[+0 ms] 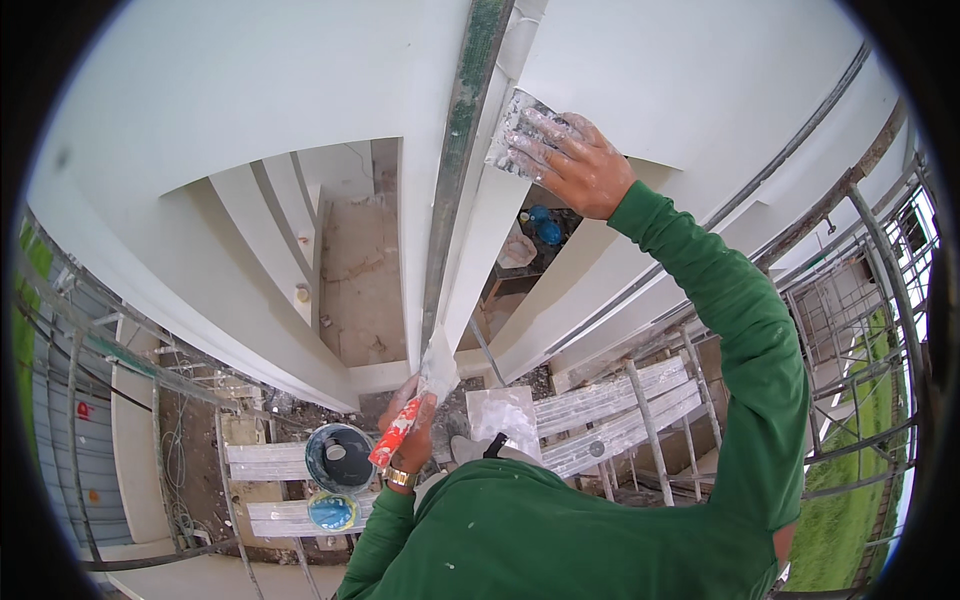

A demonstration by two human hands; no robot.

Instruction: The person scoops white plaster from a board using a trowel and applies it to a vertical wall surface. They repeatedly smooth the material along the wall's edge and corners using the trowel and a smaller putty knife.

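My right hand [575, 165] is stretched up to the white wall corner, its fingers pressed over a flat, plaster-smeared scraper blade [510, 120] against the wall face. Lower down, near my chest, my left hand [420, 438] is closed around the red handle [395, 434] of a putty knife. White filler covers that knife's blade [438, 368], which points up toward the wall. A long straightedge [462, 150], grey with green patches, runs along the corner to the left of my right hand. Its lower end comes close to the putty knife.
A dark bucket [340, 458] and a blue-and-yellow tub [333, 511] stand on white-spattered planks [268, 462] at the lower left. A filler-smeared board [503, 415] lies below the wall. Scaffold poles [650, 432] surround me. Window openings [362, 270] flank the corner.
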